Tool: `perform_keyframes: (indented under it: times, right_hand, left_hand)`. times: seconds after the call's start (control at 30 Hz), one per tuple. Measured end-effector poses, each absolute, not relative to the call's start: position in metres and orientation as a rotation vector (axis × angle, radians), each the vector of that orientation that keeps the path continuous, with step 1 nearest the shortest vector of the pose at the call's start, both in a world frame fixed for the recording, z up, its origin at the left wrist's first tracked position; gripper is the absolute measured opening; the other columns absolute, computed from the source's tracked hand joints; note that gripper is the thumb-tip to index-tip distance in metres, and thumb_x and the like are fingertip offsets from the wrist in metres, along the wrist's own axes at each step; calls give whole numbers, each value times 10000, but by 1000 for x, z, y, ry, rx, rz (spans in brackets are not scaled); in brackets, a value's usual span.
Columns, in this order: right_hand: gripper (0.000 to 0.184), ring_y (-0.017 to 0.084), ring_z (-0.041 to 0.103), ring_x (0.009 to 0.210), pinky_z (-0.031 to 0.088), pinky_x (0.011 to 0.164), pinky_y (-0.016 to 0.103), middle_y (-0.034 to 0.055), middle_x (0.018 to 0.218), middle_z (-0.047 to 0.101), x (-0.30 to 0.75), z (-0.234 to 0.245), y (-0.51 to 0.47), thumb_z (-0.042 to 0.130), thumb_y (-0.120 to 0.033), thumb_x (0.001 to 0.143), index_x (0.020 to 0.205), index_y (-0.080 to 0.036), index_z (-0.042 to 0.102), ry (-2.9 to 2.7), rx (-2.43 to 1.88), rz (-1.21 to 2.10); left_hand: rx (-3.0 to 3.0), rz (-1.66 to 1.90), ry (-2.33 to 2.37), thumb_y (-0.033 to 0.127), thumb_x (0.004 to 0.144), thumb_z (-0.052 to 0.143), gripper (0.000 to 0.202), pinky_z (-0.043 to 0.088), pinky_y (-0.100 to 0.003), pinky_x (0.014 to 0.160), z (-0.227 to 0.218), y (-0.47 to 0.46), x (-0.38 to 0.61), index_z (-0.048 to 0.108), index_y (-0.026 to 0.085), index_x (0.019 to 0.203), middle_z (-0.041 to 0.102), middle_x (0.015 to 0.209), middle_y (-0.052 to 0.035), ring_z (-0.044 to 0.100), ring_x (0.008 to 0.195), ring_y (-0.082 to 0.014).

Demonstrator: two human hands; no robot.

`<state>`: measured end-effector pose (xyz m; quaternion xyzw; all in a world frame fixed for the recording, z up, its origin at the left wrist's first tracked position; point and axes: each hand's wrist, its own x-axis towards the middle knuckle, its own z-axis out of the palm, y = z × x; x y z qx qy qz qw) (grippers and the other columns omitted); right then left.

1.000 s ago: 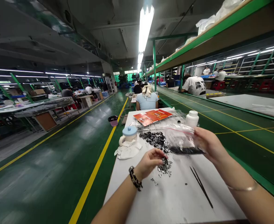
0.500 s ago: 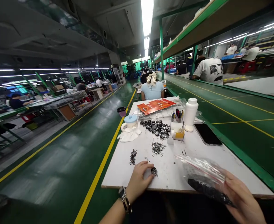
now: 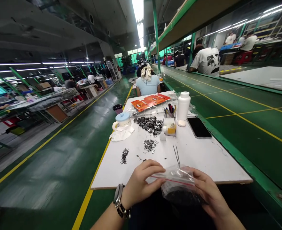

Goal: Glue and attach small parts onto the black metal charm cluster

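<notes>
While the right hand [image 3: 207, 188] clamps its fingers on the clear bag [image 3: 179, 193] at the surface [image 3: 203, 159]'s near edge, the left hand [image 3: 143, 180] pinches the mouth [image 3: 179, 182], presumably for control.

Left hand [image 3: 139, 181]: six o'clock, fingers [image 3: 155, 169] toward three, thumb [image 3: 155, 186] beneath, pinching | left forearm [image 3: 107, 218]: slants from seven o'clock | right hand [image 3: 210, 191]: five o'clock, fingers curled toward ten | right forearm [image 3: 231, 220]: from five o'clock
</notes>
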<state>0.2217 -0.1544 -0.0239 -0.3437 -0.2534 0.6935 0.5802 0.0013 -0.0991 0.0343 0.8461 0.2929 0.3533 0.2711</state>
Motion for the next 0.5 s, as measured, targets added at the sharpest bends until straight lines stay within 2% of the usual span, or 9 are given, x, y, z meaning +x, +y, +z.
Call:
perform_keyframes:
  times: [0.07, 0.17, 0.23, 0.3, 0.4, 0.5]
  right_hand:
    - [317, 257, 644, 898, 499, 838, 381, 92, 998, 686, 225, -22, -151, 729, -349, 701, 985, -214, 689, -609, -782, 1652]
    - [314, 247, 643, 856, 489, 832, 401, 95, 965, 684, 232, -24, -145, 696, -367, 733, 1003, -208, 668, -643, -745, 1680]
    - [309, 231, 641, 833, 487, 818, 389, 91, 947, 681, 236, -27, -140, 687, -374, 740, 1001, -211, 661, -681, -727, 1689]
    - [279, 219, 635, 849, 483, 814, 370, 81, 946, 677, 238, -29, -134, 673, -380, 757, 983, -217, 658, -731, -722, 1688]
    - [287, 228, 624, 872, 480, 812, 380, 92, 938, 665, 241, -27, -121, 647, -411, 777, 969, -197, 656, -842, -753, 1670]
    - [321, 229, 614, 841, 480, 794, 382, 94, 927, 648, 244, -20, -104, 656, -432, 767, 971, -184, 650, -979, -834, 1583]
  left_hand:
    - [2406, 850, 742, 240, 835, 602, 168, 504, -306, 777, 38, -94, 10, 667, 175, 975, 667, 929, -106, 621, 859, -193]
    - [2543, 715, 668, 312, 813, 626, 261, 499, -315, 748, 39, -87, 16, 663, 156, 1019, 671, 963, -139, 620, 860, -220]
    - [2521, 672, 675, 282, 850, 566, 235, 483, -302, 713, 41, -85, 17, 669, 145, 1011, 667, 930, -141, 609, 819, -204]
    - [2298, 638, 718, 236, 861, 535, 199, 458, -286, 693, 46, -82, 17, 690, 142, 944, 659, 864, -122, 585, 769, -178]
    - [1857, 577, 753, 270, 812, 617, 151, 436, -256, 634, 55, -75, 19, 691, 139, 793, 634, 777, -81, 557, 690, -143]
    - [1626, 553, 757, 360, 798, 636, 254, 404, -227, 494, 59, -67, 22, 613, 129, 695, 566, 612, -24, 508, 514, -103]
